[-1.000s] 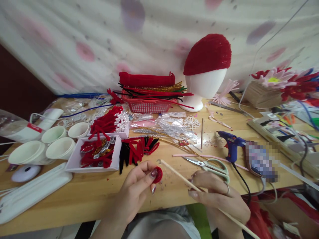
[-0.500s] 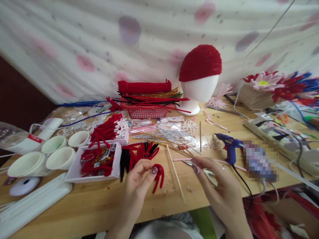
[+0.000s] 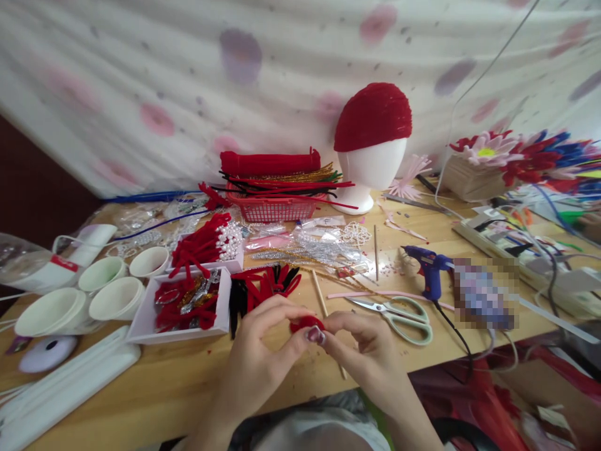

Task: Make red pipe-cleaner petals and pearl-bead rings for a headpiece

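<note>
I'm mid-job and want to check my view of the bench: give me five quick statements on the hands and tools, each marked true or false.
1. The left hand and right hand meet at the red fuzzy piece. True.
2. The scissors are gripped in the right hand. False: the scissors lie on the table.
3. The red cap sits on the white head form. True.
4. The pale stick near the hands stands upright in a cup. False: the pale stick lies on the table, partly hidden by the right hand.
5. The blue glue gun is to the right of the scissors, farther from the person. True.
</note>
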Motion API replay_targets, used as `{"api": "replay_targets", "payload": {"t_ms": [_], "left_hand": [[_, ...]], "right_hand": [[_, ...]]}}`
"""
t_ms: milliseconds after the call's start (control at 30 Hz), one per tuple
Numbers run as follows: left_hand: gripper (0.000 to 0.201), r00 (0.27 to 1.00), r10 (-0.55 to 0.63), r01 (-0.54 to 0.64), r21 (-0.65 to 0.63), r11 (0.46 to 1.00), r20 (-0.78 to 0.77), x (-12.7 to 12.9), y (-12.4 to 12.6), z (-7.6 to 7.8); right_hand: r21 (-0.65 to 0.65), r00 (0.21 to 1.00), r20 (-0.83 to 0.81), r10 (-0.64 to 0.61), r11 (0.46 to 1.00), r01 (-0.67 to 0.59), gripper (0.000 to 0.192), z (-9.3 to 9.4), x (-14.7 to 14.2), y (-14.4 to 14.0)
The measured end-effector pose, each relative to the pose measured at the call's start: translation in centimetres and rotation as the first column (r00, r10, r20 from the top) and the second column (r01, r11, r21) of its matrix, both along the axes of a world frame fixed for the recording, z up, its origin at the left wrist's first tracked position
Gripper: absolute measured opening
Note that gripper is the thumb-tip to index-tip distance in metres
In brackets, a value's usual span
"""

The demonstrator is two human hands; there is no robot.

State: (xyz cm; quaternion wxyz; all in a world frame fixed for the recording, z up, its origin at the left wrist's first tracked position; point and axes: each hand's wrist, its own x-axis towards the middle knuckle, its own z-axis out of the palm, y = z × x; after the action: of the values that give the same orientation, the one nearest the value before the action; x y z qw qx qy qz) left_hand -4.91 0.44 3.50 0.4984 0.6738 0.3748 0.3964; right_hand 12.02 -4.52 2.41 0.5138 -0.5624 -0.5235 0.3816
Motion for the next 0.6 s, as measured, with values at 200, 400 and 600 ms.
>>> {"api": "replay_targets", "payload": {"t_ms": [200,400,600], "left_hand": [[0.018,0.992,-0.058,0.073,0.133,0.988,-0.112,-0.4,1.2,0.4],[0.009,0.988,-0.133,0.122,-0.137,0.983,-0.073,-0.9,1.6,-0.9],[0.019,0.971,-0.122,0.066,-0.263,0.963,-0.203,-2.0,2.9,-2.1]], "right_hand": [[-0.08,0.995,0.051,0.084,0.994,-0.079,0.017,0.4,-0.3,0.2],[-0.179,0.988,-0.091,0.126,0.974,-0.14,0.017,-0.9,-0.2,0.8],[-0.239,0.97,0.067,0.235,0.947,-0.213,0.027,-2.2,1.0,2.0]]}}
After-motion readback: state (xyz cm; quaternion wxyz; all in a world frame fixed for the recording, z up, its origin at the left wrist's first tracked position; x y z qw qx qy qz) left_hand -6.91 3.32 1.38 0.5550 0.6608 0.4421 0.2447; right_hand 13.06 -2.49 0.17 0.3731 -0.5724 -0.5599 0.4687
